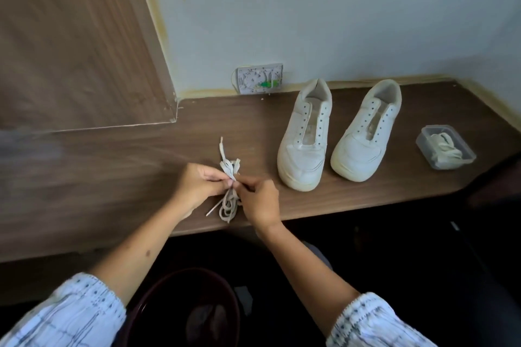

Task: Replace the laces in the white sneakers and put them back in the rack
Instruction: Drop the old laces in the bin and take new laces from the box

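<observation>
- The left hand (201, 183) and the right hand (260, 200) meet over the near part of the brown wood-grain shelf (112, 166), fingertips almost touching, both pinched shut on the middle of one bundle of flat off-white shoelace (229, 175).
- That bundle runs roughly away from the person: one free end points up and away toward the wall, while several loops and a second loose tip trail back toward the shelf's front edge, below the hands (how many separate laces make up the bundle cannot be told).
- To the right of the hands, well apart from them, stand two white low-top leather sneakers, side by side and close together: the left sneaker (306, 138) and the right sneaker (366, 132).
- Each sneaker's long axis runs from near-left to far-right, toes toward the shelf's front edge, heels toward the pale wall; their eyelets are empty and the tongues show.
- Just right of the right sneaker sits one small clear plastic rectangular tub (445, 146), lidless, holding more coiled off-white lace (444, 146).
- On the wall behind, just above the shelf, is one white square wall plate (259, 77) (with a green mark on it).
- Both forearms come out of white patterned sleeves (64, 315).
</observation>
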A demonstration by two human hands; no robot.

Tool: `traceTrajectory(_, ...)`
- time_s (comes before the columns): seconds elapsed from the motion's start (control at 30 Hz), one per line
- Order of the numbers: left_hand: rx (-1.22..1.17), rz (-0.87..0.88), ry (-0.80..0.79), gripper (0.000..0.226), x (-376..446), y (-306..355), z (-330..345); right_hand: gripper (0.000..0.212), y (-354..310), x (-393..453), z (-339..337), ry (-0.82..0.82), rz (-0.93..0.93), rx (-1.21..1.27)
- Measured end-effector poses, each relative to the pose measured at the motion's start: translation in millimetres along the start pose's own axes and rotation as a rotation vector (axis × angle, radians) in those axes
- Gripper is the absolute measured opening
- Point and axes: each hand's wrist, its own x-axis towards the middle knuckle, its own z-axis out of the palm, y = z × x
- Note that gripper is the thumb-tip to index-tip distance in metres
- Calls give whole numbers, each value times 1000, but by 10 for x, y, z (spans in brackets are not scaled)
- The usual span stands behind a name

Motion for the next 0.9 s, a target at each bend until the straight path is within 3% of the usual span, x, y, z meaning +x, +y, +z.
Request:
traceTrajectory(0.13,119,-137,-138,10,-333,76,-243,15,23,-499,115,-44,72,103)
traceTrajectory(0.33,479,-446,-482,17,-576,237,-507,8,14,-1109,315,-149,169,75)
traceTrajectory(0.5,579,-578,-536,13,-839,96,-563,11,106,-1403,476,-237,261,15)
traceTrajectory(0.63,720,-685,-628,18,-945,39,-520,13,148,-1426,555,-379,385,-186)
traceTrajectory(0.73,736,-694,-641,18,-930,69,-414,21,139,-1353,508,-387,396,-239)
traceTrajectory(0.9,723,-543,-558,21,-801,178,-220,23,65,-1111,308,-326,339,-116)
